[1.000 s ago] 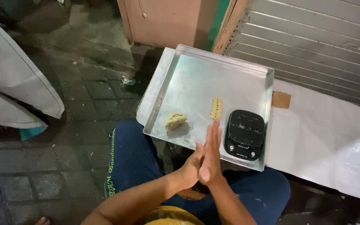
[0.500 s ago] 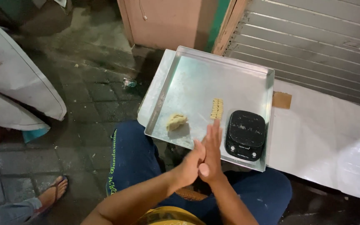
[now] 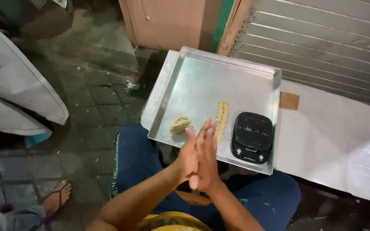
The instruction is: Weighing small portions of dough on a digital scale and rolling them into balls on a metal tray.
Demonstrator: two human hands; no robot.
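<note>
My left hand (image 3: 186, 157) and my right hand (image 3: 207, 155) are pressed flat, palm to palm, over the near edge of a shiny metal tray (image 3: 202, 77). Whatever may lie between the palms is hidden. Just beyond the fingertips a pale lump of dough (image 3: 180, 124) rests on the tray. To its right, a neat column of several small dough pieces (image 3: 222, 116) runs away from me. A black kitchen scale (image 3: 252, 137) stands on the tray's near right corner.
The tray sits on a white board (image 3: 335, 132) that stretches to the right, with a brown card square (image 3: 289, 101) on it. Another person's sandalled foot (image 3: 56, 200) is on the dark paving at the lower left. A white panel (image 3: 13, 85) leans at the left.
My palms have rubbed against each other, with the right hand slid a little forward. A sandalled foot has stepped into view at the lower left.
</note>
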